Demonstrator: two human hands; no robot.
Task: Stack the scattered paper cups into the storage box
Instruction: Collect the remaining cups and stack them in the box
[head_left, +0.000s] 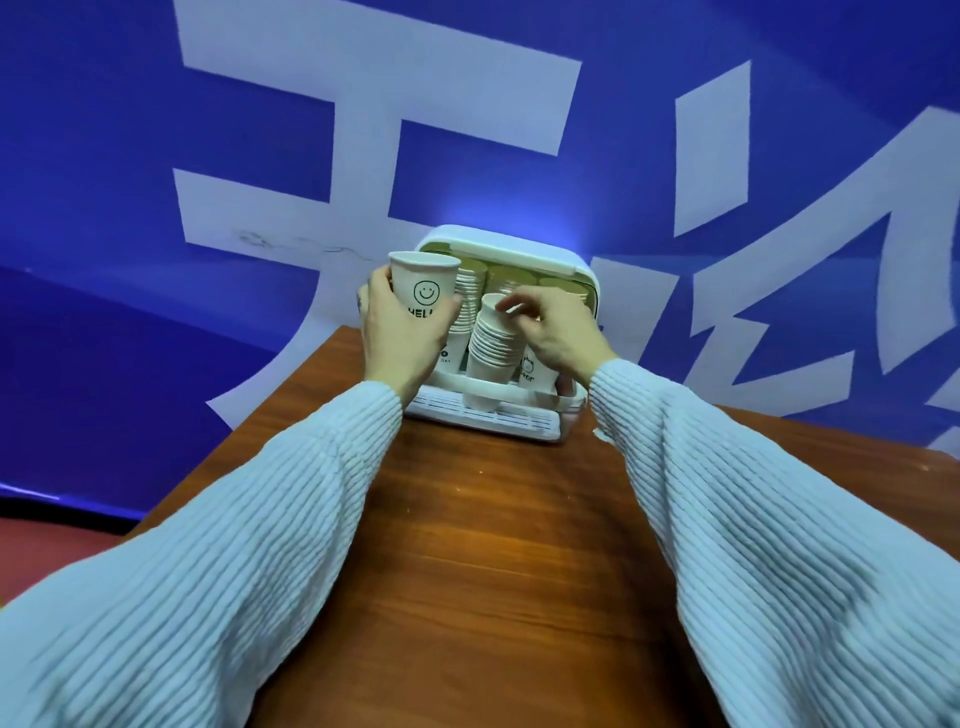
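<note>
Left hand (397, 332) is gripping a single paper cup (422, 291) around its lower body, upright, just left of the storage box (524, 415). Right hand (553, 327) is pinching the rim of the front cup stack (493, 348), fingers (511, 305) curled at its top. The stack is sitting tilted in the box's front slot. Judging: cups are light, thin-walled, easily crushed; best held at mid-wall or the stiffer rolled rim, gently.
</note>
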